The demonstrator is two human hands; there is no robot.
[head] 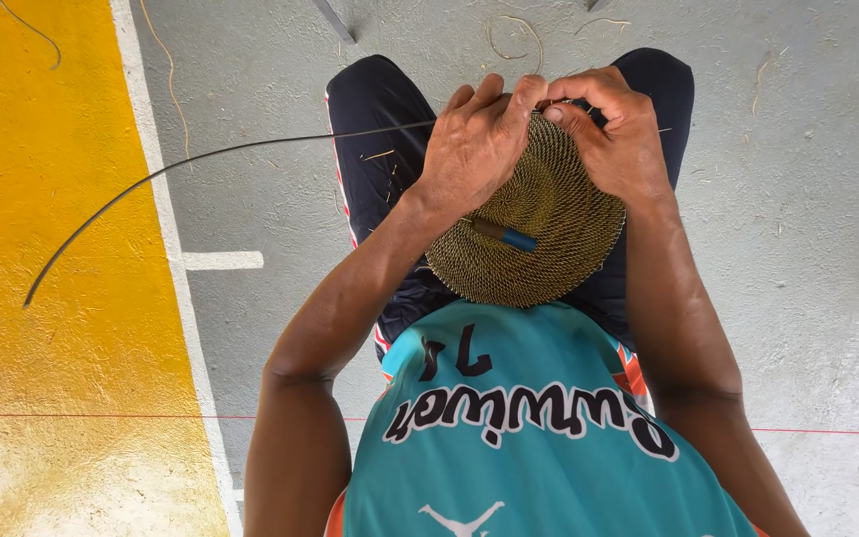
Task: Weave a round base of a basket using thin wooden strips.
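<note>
Far out to the left of our hands we see one long dark strand (201, 157), its free tip low over the yellow floor paint (52, 249); it arcs up and runs approx. horizontal, left to right, straight into our left hand (474, 149). So the strand's long axis lies sideways across us, and the left hand is the nearer one to it, by far. That left hand is closed over the top-left edge of one round woven disc (539, 234), fingers curled on the rim, the strand passing under them. Just right of it, touching at the fingertips, our right hand (620, 134) pinches the same top rim, thumb and forefinger pressed together. Both hands meet at the far edge, clamped on the disc. It sits on our lap, below the hands, w/ one small dark stick with a blue end (502, 235) lying on it. Count: 1 strand, 1 disc, 1 stick.
</note>
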